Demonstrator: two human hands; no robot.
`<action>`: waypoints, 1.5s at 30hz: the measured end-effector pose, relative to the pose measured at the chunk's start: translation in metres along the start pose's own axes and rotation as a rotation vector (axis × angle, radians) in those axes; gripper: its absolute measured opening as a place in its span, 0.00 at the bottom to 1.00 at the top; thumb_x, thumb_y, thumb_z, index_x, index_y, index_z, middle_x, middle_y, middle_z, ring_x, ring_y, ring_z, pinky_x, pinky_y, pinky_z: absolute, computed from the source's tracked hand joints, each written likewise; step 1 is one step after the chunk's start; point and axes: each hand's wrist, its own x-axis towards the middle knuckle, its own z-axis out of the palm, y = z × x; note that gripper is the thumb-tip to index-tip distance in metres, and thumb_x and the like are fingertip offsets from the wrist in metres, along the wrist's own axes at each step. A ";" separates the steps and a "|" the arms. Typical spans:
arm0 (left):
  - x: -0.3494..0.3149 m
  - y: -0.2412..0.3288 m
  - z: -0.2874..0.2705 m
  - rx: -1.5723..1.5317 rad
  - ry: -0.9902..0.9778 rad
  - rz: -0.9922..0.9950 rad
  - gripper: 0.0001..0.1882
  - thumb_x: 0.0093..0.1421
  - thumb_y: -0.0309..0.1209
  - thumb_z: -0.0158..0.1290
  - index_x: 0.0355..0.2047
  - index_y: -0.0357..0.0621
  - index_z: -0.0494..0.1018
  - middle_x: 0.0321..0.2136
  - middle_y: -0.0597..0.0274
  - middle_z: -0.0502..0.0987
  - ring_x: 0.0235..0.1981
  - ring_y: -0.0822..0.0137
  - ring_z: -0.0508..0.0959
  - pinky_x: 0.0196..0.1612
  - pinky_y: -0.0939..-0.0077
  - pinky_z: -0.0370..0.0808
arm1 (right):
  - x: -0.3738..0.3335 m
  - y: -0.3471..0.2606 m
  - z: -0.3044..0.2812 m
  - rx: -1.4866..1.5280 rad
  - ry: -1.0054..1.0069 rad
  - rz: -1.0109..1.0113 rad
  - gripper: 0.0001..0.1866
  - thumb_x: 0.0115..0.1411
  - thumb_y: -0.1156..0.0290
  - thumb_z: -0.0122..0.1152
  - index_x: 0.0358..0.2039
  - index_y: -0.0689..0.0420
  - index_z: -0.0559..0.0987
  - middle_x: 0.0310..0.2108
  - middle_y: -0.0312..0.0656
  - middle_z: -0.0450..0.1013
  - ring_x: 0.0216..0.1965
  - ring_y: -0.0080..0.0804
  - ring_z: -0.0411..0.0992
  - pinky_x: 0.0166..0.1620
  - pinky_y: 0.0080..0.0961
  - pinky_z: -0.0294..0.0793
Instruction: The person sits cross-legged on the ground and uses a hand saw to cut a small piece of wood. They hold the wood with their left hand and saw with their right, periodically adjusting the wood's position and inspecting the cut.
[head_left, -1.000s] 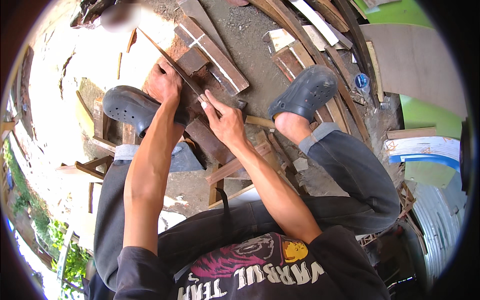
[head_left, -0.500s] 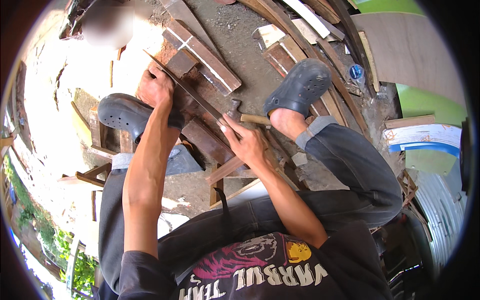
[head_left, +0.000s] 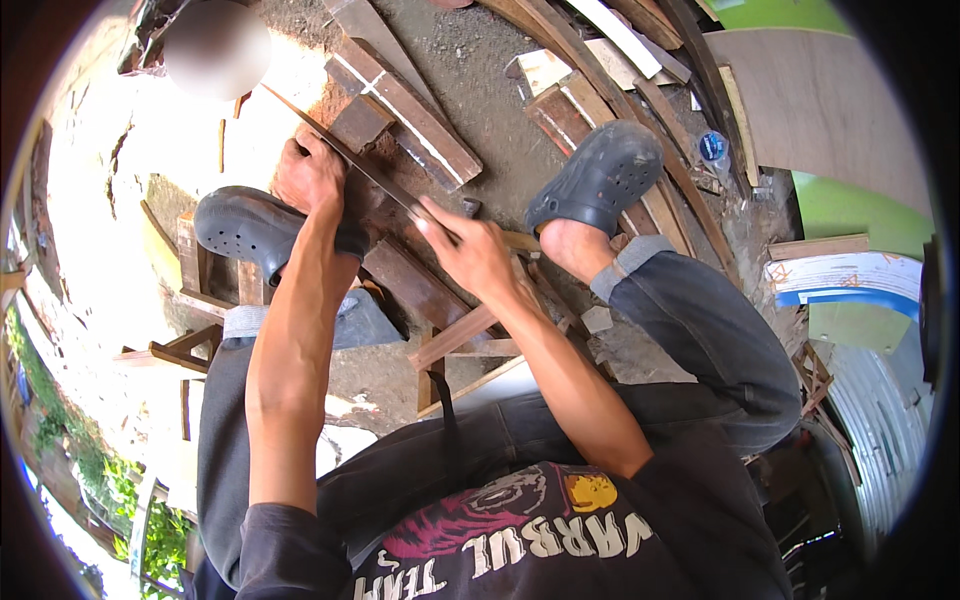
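My right hand [head_left: 468, 250] is closed around the near end of a hand saw [head_left: 345, 150]. Its long thin blade shows nearly edge-on and slants to the far left, passing over a brown wooden board [head_left: 362, 124]. Beside the blade, my left hand [head_left: 308, 175] is curled tight against the board's left side; its fingertips are hidden. My left clog [head_left: 245, 228] rests just behind that hand, and the board's part between the clog and my right hand is mostly covered. Reddish sawdust surrounds the board. A hammer [head_left: 470, 207] lies right of the saw, partly hidden by my right hand.
Brown planks with white stripes [head_left: 415, 115] lie beyond the board. Longer planks [head_left: 600, 100] stretch along the right, past my right clog [head_left: 600, 170]. A small wooden frame [head_left: 455, 340] sits between my legs. Sheets of plywood [head_left: 815, 95] and a clear plastic bottle [head_left: 712, 147] are farther right.
My right hand has slid away from me and to the left, carrying the saw along its length, so the tip reaches farther past the board. My left hand has barely moved.
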 end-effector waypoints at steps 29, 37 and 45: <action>0.001 -0.005 0.005 -0.013 0.075 0.029 0.27 0.67 0.51 0.42 0.37 0.39 0.78 0.34 0.40 0.82 0.40 0.39 0.80 0.48 0.50 0.73 | -0.062 -0.044 -0.044 -0.083 -0.019 -0.047 0.23 0.66 0.57 0.60 0.61 0.47 0.78 0.40 0.55 0.81 0.40 0.54 0.81 0.42 0.37 0.80; -0.003 0.003 0.005 -0.072 0.118 0.040 0.26 0.66 0.49 0.45 0.34 0.36 0.80 0.33 0.37 0.81 0.37 0.38 0.80 0.48 0.49 0.73 | 0.001 -0.025 -0.004 0.024 0.019 -0.002 0.22 0.68 0.52 0.57 0.56 0.52 0.80 0.39 0.57 0.79 0.41 0.54 0.80 0.39 0.38 0.79; -0.003 -0.006 0.004 -0.063 0.131 -0.029 0.25 0.66 0.48 0.45 0.36 0.38 0.80 0.34 0.39 0.82 0.38 0.38 0.80 0.47 0.49 0.73 | -0.031 -0.016 -0.001 -0.047 -0.043 0.110 0.22 0.68 0.58 0.58 0.58 0.54 0.78 0.42 0.55 0.79 0.44 0.51 0.80 0.43 0.35 0.79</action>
